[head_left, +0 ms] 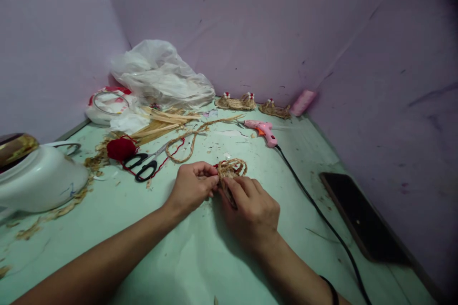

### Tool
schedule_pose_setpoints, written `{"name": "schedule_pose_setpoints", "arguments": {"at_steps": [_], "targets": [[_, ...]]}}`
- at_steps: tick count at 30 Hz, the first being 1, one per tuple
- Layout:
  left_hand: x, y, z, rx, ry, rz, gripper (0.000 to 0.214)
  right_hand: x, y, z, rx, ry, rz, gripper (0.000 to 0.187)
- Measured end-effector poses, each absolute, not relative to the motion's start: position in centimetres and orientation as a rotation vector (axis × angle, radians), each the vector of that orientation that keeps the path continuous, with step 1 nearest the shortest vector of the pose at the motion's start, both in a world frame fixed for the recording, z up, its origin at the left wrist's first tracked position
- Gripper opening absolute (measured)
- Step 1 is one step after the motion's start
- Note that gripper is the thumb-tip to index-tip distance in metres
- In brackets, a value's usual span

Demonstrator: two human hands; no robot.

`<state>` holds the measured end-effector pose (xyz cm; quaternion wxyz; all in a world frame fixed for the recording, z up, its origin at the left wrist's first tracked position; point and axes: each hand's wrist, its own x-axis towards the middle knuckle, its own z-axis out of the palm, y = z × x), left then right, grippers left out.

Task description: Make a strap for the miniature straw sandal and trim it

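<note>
My right hand [252, 207] is closed round a small braided straw slipper [232, 167], whose looped rope strap stands up above the fingers. The hand hides much of its sole. From the left, my left hand [196, 183] meets it with thumb and forefinger pinched together. A bit of red yarn [215, 166] shows at those fingertips, against the slipper's edge. Beyond my hands, a length of braided straw rope [192, 145] lies in a loop on the table. Black-handled scissors [146, 164] rest to the left, beside a ball of red yarn [121, 149].
A pink glue gun [263, 131] lies ahead, its black cord [315, 214] running toward me on the right. A phone [361, 219] is at the right edge. White pot [43, 181] at left; straw strips [161, 126], plastic bag [164, 74] and finished-looking slippers [235, 103] by the wall.
</note>
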<state>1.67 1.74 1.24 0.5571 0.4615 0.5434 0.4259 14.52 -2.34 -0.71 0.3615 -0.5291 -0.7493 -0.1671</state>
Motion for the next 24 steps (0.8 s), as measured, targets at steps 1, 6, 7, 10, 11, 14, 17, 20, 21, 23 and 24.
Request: {"name": "schedule_pose_setpoints", "arguments": {"at_steps": [1,6,7,10,11,14,17,20,21,23,24], "targets": [[1.71,1.76,1.18,1.072,1.279,1.009,0.009,14.52,-2.24,-0.76,-1.359,-1.923,-0.429,0.012],[1.81,1.83,1.08,0.977,1.244,1.0,0.014,14.57,-1.95,-0.84,-1.282,-1.891,-0.42,0.01],[1.79,1.82,1.11,0.976,1.247,0.993,0.014,14.58,-1.95,-0.84,-1.274,-1.89,-0.42,0.01],[1.67,1.7,1.15,1.019,1.27,0.973,0.011,14.57,-2.0,-0.87,-1.248,-1.889,-0.43,0.01],[1.62,1.64,1.13,1.042,1.274,0.968,0.01,14.56,-2.01,-0.89,-1.241,-1.89,-0.432,0.01],[1.45,1.48,0.89,1.109,1.274,0.947,0.008,14.54,-2.02,-0.93,-1.238,-1.891,-0.435,0.011],[1.31,1.41,0.54,1.159,1.279,0.919,0.007,14.56,-2.01,-0.89,-1.244,-1.887,-0.455,0.011],[1.18,1.36,0.35,1.202,1.28,0.902,0.006,14.57,-2.03,-0.86,-1.249,-1.889,-0.476,0.011],[1.14,1.33,0.36,1.214,1.278,0.899,0.006,14.57,-2.04,-0.86,-1.252,-1.892,-0.476,0.011],[1.05,1.23,0.48,1.222,1.272,0.895,0.006,14.57,-2.06,-0.92,-1.249,-1.897,-0.467,0.012],[1.02,1.17,0.58,1.219,1.264,0.886,0.006,14.58,-2.07,-0.95,-1.244,-1.898,-0.462,0.011]]}}
